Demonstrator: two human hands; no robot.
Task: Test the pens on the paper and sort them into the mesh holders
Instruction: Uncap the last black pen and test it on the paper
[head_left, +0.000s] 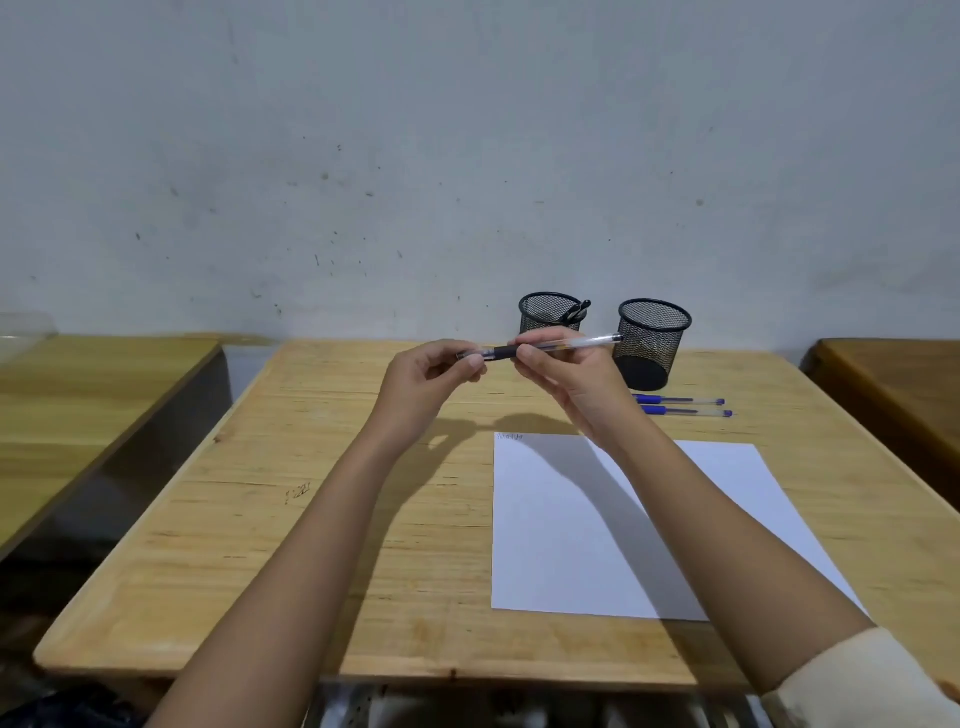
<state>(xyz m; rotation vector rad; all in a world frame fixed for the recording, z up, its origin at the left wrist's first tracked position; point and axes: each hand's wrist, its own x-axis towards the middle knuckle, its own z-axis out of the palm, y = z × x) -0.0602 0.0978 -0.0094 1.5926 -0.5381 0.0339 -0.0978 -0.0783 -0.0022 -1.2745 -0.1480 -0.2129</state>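
Both hands hold one black-grip pen (566, 344) level above the table, in front of the holders. My right hand (563, 376) grips its clear barrel. My left hand (434, 374) pinches the cap end at the pen's left tip. A white paper sheet (582, 545) lies below my right forearm, with a small scribble at its top left corner. Two black mesh holders stand at the back: the left holder (545, 312) has a black pen in it, the right holder (652, 338) looks empty. Two blue pens (685, 406) lie side by side right of my right hand.
The wooden table (311, 519) has its front edge near me and a grey wall right behind the holders. Another table (78, 405) stands to the left across a gap, and a darker one (904, 384) to the right.
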